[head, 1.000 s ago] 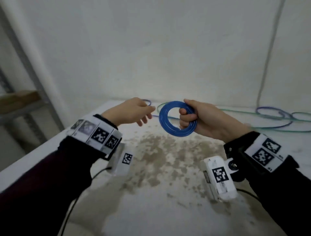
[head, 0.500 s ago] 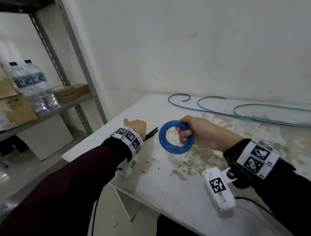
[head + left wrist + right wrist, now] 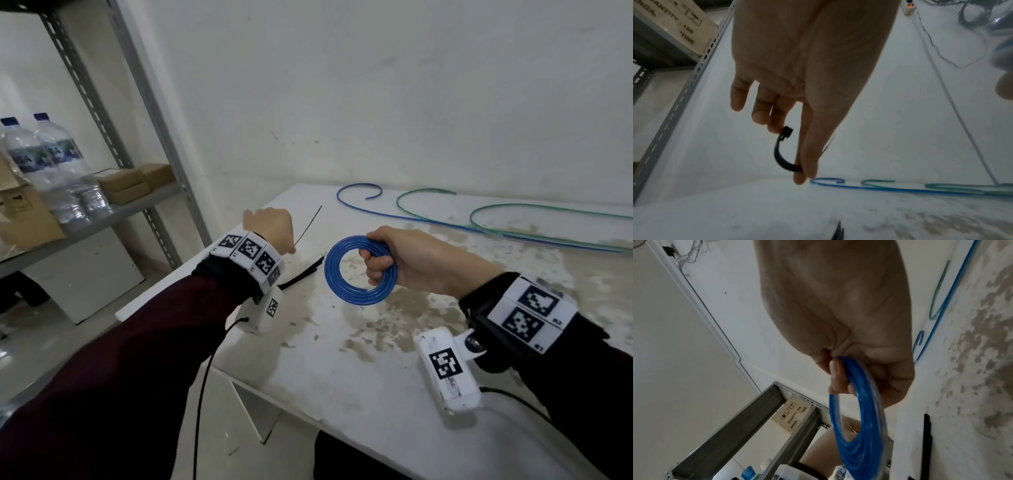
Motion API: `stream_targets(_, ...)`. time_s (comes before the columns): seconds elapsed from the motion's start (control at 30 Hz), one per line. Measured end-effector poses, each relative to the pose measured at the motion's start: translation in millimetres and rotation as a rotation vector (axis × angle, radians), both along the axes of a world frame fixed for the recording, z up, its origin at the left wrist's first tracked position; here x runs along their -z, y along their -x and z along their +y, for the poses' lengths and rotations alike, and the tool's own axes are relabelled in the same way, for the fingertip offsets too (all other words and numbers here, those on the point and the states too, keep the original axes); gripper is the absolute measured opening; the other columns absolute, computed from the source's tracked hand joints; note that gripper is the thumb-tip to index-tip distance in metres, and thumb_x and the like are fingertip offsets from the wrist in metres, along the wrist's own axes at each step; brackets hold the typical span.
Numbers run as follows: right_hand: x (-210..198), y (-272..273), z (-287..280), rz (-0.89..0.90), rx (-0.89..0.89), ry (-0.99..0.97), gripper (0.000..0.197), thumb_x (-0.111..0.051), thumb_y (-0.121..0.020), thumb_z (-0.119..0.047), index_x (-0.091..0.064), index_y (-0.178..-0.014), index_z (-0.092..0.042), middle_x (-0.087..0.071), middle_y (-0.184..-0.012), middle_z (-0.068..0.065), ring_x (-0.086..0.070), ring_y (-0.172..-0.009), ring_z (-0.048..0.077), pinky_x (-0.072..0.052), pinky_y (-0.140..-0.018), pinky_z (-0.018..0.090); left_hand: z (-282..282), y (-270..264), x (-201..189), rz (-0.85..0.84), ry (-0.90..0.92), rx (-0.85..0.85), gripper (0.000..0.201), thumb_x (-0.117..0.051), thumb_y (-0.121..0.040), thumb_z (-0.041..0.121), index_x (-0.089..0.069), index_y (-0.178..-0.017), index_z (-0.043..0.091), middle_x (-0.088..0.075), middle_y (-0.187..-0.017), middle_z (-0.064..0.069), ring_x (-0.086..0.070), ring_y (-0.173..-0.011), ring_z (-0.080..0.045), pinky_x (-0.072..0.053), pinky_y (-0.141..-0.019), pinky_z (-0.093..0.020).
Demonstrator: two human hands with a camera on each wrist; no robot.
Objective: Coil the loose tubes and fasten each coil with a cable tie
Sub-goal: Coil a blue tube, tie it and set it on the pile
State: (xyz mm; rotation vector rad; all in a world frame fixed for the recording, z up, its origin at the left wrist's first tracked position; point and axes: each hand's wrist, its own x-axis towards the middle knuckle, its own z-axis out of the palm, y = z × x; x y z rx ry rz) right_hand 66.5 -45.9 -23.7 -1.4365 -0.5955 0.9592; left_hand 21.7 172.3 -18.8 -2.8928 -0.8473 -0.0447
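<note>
Nearest, the right hand (image 3: 407, 262) has its fingers curled through a finished blue coil (image 3: 360, 269), held upright above the stained desk (image 3: 342, 359). The coil is wound but carries no tie. Left of it, the left hand (image 3: 270, 228) pinches a single black cable tie (image 3: 308, 223) between thumb and fingertip, clear of the bundle of spare ties (image 3: 301, 273) lying on the desk. By this evidence the step in hand is fastening the first coil. Farther back, a loose blue tube (image 3: 394, 214) and green tubes (image 3: 513, 209) lie uncoiled along the wall, so most of the task remains.

The left wrist view alone shows the tie's locking head (image 3: 787, 130) and its bent strap. The right wrist view shows the coil's stacked turns (image 3: 861, 426) edge-on. Only the head view shows both hands together, well apart.
</note>
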Motion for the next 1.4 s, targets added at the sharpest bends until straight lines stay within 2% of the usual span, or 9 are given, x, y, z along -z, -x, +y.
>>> stream_targets(0.2, -33.4, -15.2, -32.5, -0.186, -0.056, -0.101, 0.035, -0.028, -0.104, -0.026, -0.049, -0.081, -0.01, -0.033, -0.053, -0.004, -0.035, -0.056, 0.014, -0.041, -0.064, 0.026, -27.9, -9.3, -36.8, -0.351, 0.158, 0.193, 0.014, -0.068, -0.086, 0.029, -0.075, -0.096, 0.022, -0.065, -0.111, -0.003, -0.058, -0.101, -0.026, -0.046, -0.084, -0.035)
stream_targets(0.37, -66.7, -31.8, -89.2, -0.448, -0.037, -0.212, 0.029, -0.04, -0.092, -0.034, -0.057, -0.087, -0.011, -0.045, -0.067, -0.002, -0.043, -0.067, 0.011, -0.045, -0.071, 0.02, -82.9, -28.9, -49.4, -0.497, 0.087, 0.34, 0.02, -0.052, -0.095, 0.025, -0.071, -0.094, 0.023, -0.062, -0.073, 0.0, -0.064, -0.076, -0.027, -0.05, -0.069, -0.032)
stream_targets(0.53, -80.7, -64.1, -141.9, -0.556, 0.144, -0.21, 0.031, -0.039, -0.09, -0.039, -0.052, -0.081, -0.013, -0.04, -0.058, -0.009, -0.034, -0.065, 0.015, -0.047, -0.076, 0.027, -133.8, -63.5, -48.1, -0.852, 0.518, 0.538, 0.025, -0.049, -0.088, 0.021, -0.067, -0.081, 0.004, -0.07, -0.072, -0.006, -0.067, -0.065, -0.022, -0.054, -0.068, -0.041)
stream_targets(0.67, -84.0, -78.9, -171.5, -0.591, 0.17, -0.197, 0.033, -0.042, -0.087, -0.044, -0.054, -0.076, -0.015, -0.033, -0.059, -0.004, -0.031, -0.067, 0.019, -0.048, -0.074, 0.027, -168.7, -84.7, -54.5, -1.035, 0.832, 0.548, 0.02, -0.052, -0.09, 0.01, -0.068, -0.081, 0.001, -0.071, -0.073, -0.01, -0.07, -0.062, -0.018, -0.057, -0.063, -0.034)
stream_targets(0.8, -84.6, -83.8, -188.0, -0.622, 0.136, -0.2, 0.033, -0.044, -0.086, -0.044, -0.059, -0.074, -0.017, -0.034, -0.061, -0.001, -0.034, -0.069, 0.021, -0.048, -0.076, 0.028, -196.0, -105.5, -58.4, -1.083, 1.077, 0.553, 0.014, -0.052, -0.088, -0.003, -0.064, -0.088, 0.003, -0.071, -0.077, -0.01, -0.065, -0.055, -0.012, -0.057, -0.062, -0.029)
stream_targets(1.03, -77.1, -94.1, -196.6, -0.757, 0.079, 0.011, 0.036, -0.033, -0.098, -0.036, -0.055, -0.08, -0.013, -0.038, -0.065, -0.002, -0.036, -0.069, 0.018, -0.045, -0.077, 0.024, -236.2, -108.1, -65.0, -1.078, 1.317, 0.673, 0.024, -0.061, -0.088, 0.001, -0.053, -0.111, 0.004, -0.074, -0.084, -0.009, -0.06, -0.053, -0.013, -0.05, -0.056, -0.021)
stream_targets(1.2, -75.6, -95.8, -188.5, -0.822, 0.122, 0.018, 0.036, -0.033, -0.1, -0.035, -0.054, -0.079, -0.014, -0.037, -0.066, 0.0, -0.034, -0.071, 0.023, -0.038, -0.079, 0.032, -231.0, -94.3, -76.9, -1.058, 1.404, 0.717, 0.003, -0.057, -0.092, 0.006, -0.059, -0.094, 0.005, -0.065, -0.072, -0.007, -0.061, -0.051, -0.019, -0.052, -0.054, -0.026)
stream_targets(1.3, -75.7, -93.4, -181.8, -0.861, 0.161, -0.025, 0.035, -0.032, -0.101, -0.03, -0.053, -0.08, -0.013, -0.04, -0.065, -0.004, -0.037, -0.068, 0.015, -0.037, -0.078, 0.032, -232.8, -89.6, -78.4, -0.91, 1.366, 0.745, 0.008, -0.059, -0.092, 0.009, -0.059, -0.088, 0.001, -0.06, -0.065, -0.006, -0.061, -0.059, -0.031, -0.055, -0.055, -0.031)
stream_targets(1.4, -75.2, -93.6, -175.9, -0.93, 0.183, -0.016, 0.036, -0.031, -0.103, -0.03, -0.053, -0.079, -0.013, -0.044, -0.064, -0.003, -0.039, -0.068, 0.016, -0.037, -0.076, 0.035, -233.1, -90.8, -76.8, -0.882, 1.303, 0.774, 0.013, -0.058, -0.091, 0.008, -0.059, -0.081, 0.001, -0.058, -0.058, -0.004, -0.06, -0.053, -0.028, -0.056, -0.051, -0.031)
